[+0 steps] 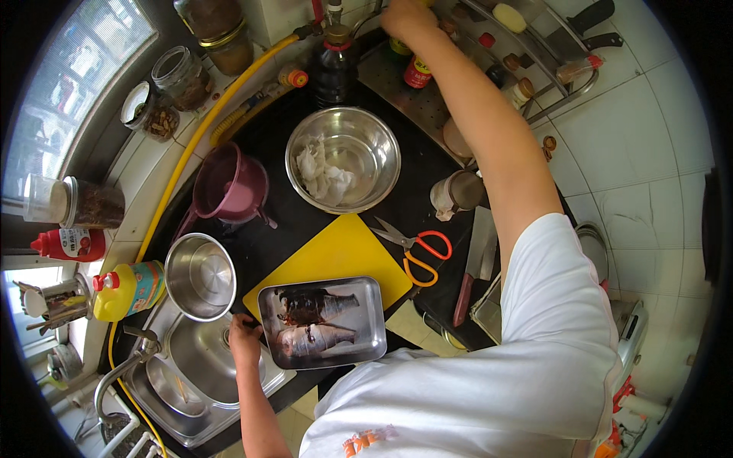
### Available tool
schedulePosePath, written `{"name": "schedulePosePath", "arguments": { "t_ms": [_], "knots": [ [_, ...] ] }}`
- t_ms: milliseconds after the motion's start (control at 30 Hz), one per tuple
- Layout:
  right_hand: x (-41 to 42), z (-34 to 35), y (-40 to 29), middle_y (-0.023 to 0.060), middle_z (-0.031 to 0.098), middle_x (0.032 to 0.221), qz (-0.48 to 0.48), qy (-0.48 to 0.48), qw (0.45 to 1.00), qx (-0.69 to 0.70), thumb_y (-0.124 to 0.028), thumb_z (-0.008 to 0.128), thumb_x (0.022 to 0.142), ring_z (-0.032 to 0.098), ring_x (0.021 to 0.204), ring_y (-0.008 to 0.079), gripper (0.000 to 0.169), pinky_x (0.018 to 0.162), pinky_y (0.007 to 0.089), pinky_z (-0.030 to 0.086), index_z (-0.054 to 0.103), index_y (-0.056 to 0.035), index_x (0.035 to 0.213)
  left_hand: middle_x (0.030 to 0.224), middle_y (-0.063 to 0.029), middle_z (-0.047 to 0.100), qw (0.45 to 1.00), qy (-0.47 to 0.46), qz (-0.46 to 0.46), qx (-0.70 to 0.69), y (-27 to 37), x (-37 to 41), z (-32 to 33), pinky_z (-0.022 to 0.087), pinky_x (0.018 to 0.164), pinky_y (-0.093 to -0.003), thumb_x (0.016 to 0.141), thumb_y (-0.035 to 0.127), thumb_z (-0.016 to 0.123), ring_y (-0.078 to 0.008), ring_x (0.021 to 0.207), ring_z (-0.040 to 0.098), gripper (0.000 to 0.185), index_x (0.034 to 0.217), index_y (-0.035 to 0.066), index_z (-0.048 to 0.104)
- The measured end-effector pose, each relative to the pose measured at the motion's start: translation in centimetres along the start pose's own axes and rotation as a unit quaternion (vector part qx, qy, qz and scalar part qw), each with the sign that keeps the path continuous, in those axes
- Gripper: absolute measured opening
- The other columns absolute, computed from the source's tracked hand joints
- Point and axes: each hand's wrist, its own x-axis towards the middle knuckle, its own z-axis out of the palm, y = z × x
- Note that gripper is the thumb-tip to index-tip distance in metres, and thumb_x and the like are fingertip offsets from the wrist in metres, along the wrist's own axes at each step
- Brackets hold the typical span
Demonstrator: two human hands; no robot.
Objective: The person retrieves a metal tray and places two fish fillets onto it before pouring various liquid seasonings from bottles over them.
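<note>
My left hand [245, 338] is at the left edge of a rectangular metal tray [369, 343], its fingers curled near the rim; whether they grip it is unclear. Two headless-looking fish pieces, one dark [315, 306] and one paler [315, 339], lie side by side in the tray. The tray overlaps a yellow cutting board [343, 252]. My right hand [408, 22] reaches to the bottles on the rack at the top; its fingers and what they may hold are hidden. Just below it stands a red-labelled bottle [417, 73]. Orange-handled scissors [409, 243] lie at the board's right corner.
A steel bowl [372, 200] with crumpled white material stands behind the board. A cleaver [478, 252] lies right, near a cup [465, 190]. On the left are a purple colander [249, 194], a steel pot [200, 277], the sink [200, 366] and a yellow hose [189, 149].
</note>
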Motion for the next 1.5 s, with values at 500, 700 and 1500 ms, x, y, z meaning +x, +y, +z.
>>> {"name": "schedulePosePath", "arguments": {
  "t_ms": [500,700,1500],
  "knots": [
    [13.7,2.2,7.5,0.0219,0.062,0.124,-0.05,-0.152,0.97,-0.184,-0.032,0.066,0.093,0.061,0.109,0.0359,0.047,0.093,0.0463,0.051,0.061,0.0006,0.126,0.09,-0.0138,0.061,0.999,-0.008,-0.016,0.038,0.4,0.1,-0.1,0.049,0.074,-0.0405,0.069,-0.005,0.077,-0.031,0.079,0.062,0.035,0.096,0.003,0.057],
    [14.3,4.4,9.0,0.0181,0.065,0.111,-0.128,-0.081,0.968,-0.2,-0.02,0.079,0.083,0.062,0.097,0.0325,0.038,0.083,0.0457,0.053,0.066,-0.0022,0.113,0.092,-0.015,0.064,0.998,0.002,0.013,0.055,-0.8,0.2,0.5,0.05,0.078,-0.0431,0.072,-0.001,0.076,-0.0362,0.088,0.063,0.031,0.096,0.005,0.057],
    [-34.3,-19.3,-1.8,0.0103,0.064,0.117,-0.291,-0.08,0.949,0.093,-0.033,0.077,0.084,0.067,0.102,0.0214,0.07,0.083,0.0353,0.061,0.051,-0.0099,0.144,0.114,-0.0118,0.061,0.948,0.013,0.163,-0.272,7.5,-5.5,-3.8,0.051,0.088,-0.0362,0.084,0.008,0.076,-0.0231,0.098,0.062,0.049,0.13,0.005,0.06]
  ]
}}
